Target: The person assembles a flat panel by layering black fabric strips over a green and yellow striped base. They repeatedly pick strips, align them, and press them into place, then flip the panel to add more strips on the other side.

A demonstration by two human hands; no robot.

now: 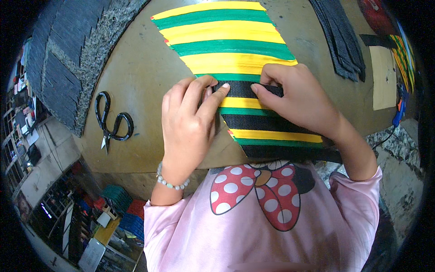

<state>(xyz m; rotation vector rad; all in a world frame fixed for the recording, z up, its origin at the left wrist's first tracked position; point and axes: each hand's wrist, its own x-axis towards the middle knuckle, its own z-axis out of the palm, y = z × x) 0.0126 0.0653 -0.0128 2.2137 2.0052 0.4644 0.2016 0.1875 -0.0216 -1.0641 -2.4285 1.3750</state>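
A short black webbing strip [241,89] lies crosswise over a slanted layout of yellow and green ribbon strips [226,32]. At its left end, my left hand [188,122] pinches it, with the thumb and index finger close together at the edge. My right hand [301,97] is closed on the strip's other end, thumb pressed to the bent fingers. Nearer my body, more black webbing strips [263,122] alternate with yellow and green bands; my right wrist passes over their right ends. A beaded bracelet [171,185] circles my left wrist.
Black-handled scissors [107,134] rest on the brown table [149,63] to the left. Dark grey strips [59,59] are heaped at the far left, with another dark bundle [340,38] at upper right. Beyond it are a beige card [384,79] and a blue-handled tool [398,113] with a cord.
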